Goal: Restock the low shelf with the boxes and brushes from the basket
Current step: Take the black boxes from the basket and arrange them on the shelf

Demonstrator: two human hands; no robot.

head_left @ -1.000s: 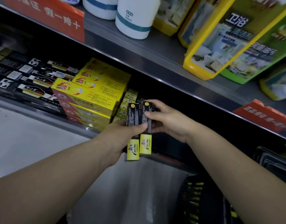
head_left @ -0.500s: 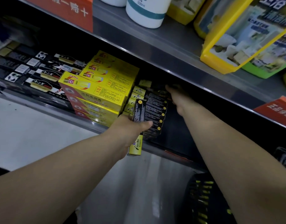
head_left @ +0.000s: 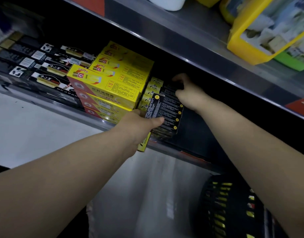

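My left hand (head_left: 140,124) grips one black-and-yellow brush pack (head_left: 153,107) upright at the front edge of the low shelf (head_left: 190,154). Its yellow end shows below my palm. Right behind it stands a stack of the same black packs (head_left: 171,115) on the shelf. My right hand (head_left: 187,93) reaches deep under the upper shelf and rests on the top pack of that stack, fingers curled around its far end. Stacked yellow boxes (head_left: 111,86) sit just left of the packs. The black basket (head_left: 232,206) stands on the floor at lower right, with yellow-ended packs inside.
Black brush boxes (head_left: 44,69) lie in rows at the shelf's far left. The metal upper shelf (head_left: 199,40) overhangs my right hand and carries white bottles, a yellow pack (head_left: 261,35) and green packs. Grey floor (head_left: 44,131) lies below.
My right hand let go of the pair it shared with the left and carried one pack onto the shelf stack, settling it. My left hand kept one pack and moved slightly toward the shelf.
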